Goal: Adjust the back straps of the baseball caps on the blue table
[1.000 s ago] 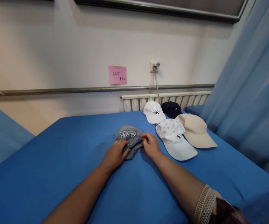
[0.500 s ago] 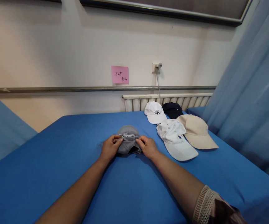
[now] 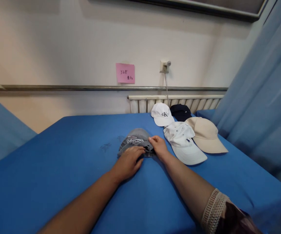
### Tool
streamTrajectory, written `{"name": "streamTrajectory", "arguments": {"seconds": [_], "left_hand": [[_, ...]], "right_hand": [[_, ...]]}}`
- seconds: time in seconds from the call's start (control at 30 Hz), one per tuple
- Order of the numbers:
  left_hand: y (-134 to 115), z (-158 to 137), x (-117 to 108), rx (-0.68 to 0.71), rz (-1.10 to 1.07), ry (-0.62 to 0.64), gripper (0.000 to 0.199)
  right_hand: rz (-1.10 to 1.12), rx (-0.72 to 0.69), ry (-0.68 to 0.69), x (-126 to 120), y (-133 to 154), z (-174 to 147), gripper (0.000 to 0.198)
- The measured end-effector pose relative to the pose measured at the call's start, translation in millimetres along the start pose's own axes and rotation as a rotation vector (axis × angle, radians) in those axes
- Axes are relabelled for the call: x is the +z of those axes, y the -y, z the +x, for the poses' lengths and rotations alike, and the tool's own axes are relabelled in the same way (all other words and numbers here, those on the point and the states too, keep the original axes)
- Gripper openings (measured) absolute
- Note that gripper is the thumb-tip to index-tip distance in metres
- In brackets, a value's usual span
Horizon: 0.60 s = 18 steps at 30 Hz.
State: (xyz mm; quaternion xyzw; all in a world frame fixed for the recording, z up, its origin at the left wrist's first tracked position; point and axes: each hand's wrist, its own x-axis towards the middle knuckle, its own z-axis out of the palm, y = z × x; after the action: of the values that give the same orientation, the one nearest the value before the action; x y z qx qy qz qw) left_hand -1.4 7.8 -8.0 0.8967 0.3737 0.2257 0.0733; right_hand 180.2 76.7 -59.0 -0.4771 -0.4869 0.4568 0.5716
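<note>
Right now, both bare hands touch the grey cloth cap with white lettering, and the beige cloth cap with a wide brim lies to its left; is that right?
Not quite: the head view shows the beige cloth cap lying to the right of the grey cloth cap, not its left. The left hand and right hand do both touch the grey cloth cap.

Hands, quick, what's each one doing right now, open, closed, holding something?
Left hand: fingers on the grey cap; whether they grip it can't be told.
Right hand: closed, holding the cap's right edge.
</note>
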Motion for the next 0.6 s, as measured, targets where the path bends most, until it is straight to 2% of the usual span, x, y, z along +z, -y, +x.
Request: {"name": "streamTrajectory", "arguments": {"seconds": [0.13, 0.23, 0.5, 0.6], "left_hand": [[25.2, 4.2, 6.1, -0.031, 0.063, -0.02, 0.041], [36.1, 5.3, 7.0, -0.033, 0.076, -0.008, 0.036], [33.1, 9.9, 10.6, -0.067, 0.06, -0.048, 0.014], [29.5, 7.0, 1.1, -0.09, -0.105, -0.037, 0.009]], "right_hand": [[0.067, 0.044, -0.046, -2.0, -0.6, -0.7, 0.039], [0.106, 0.057, -0.068, -2.2, -1.2, -0.8, 0.04], [0.172, 0.075, -0.075, -2.5, -4.2, 0.4, 0.04], [0.181, 0.081, -0.077, -4.1, -5.3, 2.1, 0.039]]}}
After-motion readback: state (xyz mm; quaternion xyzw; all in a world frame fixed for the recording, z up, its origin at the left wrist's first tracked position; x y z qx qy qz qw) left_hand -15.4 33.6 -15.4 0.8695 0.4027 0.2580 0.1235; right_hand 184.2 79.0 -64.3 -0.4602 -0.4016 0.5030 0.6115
